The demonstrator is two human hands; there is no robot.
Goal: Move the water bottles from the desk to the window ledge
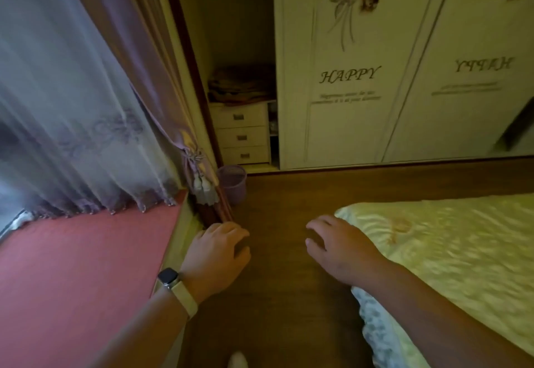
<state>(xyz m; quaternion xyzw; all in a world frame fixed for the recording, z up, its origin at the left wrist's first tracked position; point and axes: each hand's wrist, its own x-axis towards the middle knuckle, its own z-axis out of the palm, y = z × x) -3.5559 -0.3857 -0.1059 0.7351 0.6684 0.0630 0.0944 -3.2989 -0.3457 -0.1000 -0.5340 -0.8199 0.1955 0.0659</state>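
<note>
Water bottles nowhere in shot, and no desk either; could not place them relative to either hand beyond saying out of view. Could not judge material, fill or size from this angle. Going by the task wording alone, presumably smooth-sided and heavier when full, best taken round the middle of the body, or by the neck if carrying more than one. Caught both hands holding nothing: left hand [216, 252], smartwatch [169, 278] on the wrist, fingers loosely curled downward just beside the edge of the window ledge [81, 266]; right hand [338, 252] likewise slack, fingers bent and slightly parted, at the corner of the yellow bedspread [448, 252]. Hung over the strip of dark wooden floor [277, 295] between ledge and bed. Showed the red-padded ledge without bottles in the part seen, under a sheer curtain [72, 107]. Beyond: small purple bin [232, 184], wardrobe doors [361, 78] lettered HAPPY
</note>
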